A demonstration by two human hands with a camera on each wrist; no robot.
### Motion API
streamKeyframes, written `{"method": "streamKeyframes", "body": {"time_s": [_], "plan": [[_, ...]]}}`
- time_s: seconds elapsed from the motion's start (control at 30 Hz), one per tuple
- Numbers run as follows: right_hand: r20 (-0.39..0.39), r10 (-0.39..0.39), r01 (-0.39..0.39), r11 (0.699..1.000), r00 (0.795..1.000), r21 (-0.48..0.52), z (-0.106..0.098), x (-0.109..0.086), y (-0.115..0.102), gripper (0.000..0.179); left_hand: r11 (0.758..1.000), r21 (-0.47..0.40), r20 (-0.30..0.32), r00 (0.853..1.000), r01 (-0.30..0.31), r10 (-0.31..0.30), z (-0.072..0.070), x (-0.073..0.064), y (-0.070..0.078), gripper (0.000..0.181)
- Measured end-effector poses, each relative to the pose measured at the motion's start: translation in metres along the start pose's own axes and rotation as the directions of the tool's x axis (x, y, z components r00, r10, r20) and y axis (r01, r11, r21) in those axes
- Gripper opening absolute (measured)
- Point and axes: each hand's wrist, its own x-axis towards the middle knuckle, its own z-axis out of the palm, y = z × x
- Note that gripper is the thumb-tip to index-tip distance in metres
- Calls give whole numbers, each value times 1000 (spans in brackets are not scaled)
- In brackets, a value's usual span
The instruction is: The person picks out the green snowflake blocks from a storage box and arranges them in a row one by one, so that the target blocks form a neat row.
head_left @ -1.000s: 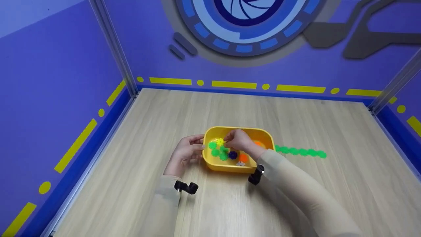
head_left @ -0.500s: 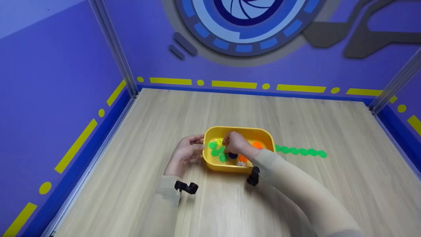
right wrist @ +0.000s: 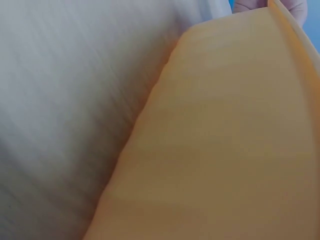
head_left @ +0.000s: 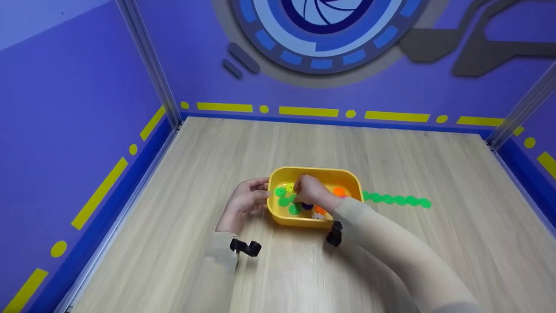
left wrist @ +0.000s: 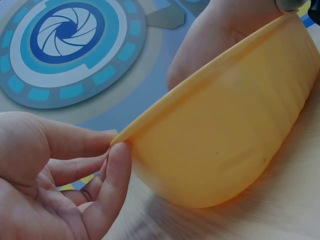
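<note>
A yellow plastic basin [head_left: 304, 222] sits on the wooden table with several small flower-shaped discs in it. My left hand [head_left: 248, 200] pinches the basin's left rim between thumb and fingers, plain in the left wrist view. My right hand [head_left: 313, 191] reaches down inside the basin with bent fingers. Its fingertips are beside a green disc [head_left: 284, 201]; whether they grip one is hidden. Near them lie another green disc [head_left: 280, 191], a yellow disc [head_left: 289, 187] and a dark blue disc [head_left: 307, 206], partly covered by the hand. The right wrist view shows mostly the basin's outer wall [right wrist: 225, 130].
A straight chain of joined green discs [head_left: 399, 200] lies on the table right of the basin. Inside the basin's right part are an orange disc [head_left: 339, 191] and a pale disc [head_left: 318, 216]. Blue-purple panels [head_left: 208, 65] stand behind and at the sides.
My right hand has dipped slightly lower into the basin, and the green discs by its fingertips have shifted a little. My left hand stays on the rim.
</note>
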Motion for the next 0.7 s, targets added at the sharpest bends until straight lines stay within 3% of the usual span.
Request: {"method": "streamKeyframes", "body": {"time_s": [0.27,0.7], "plan": [[-7,-70,70,998,998,0,-5,-1,4,27,1000,7,-3,1000,-22,22,2,-1,0,52],[26,-46,45,999,999,18,-14,-6,7,14,1000,3,-12,1000,-16,16,1,-2,1,52]]}}
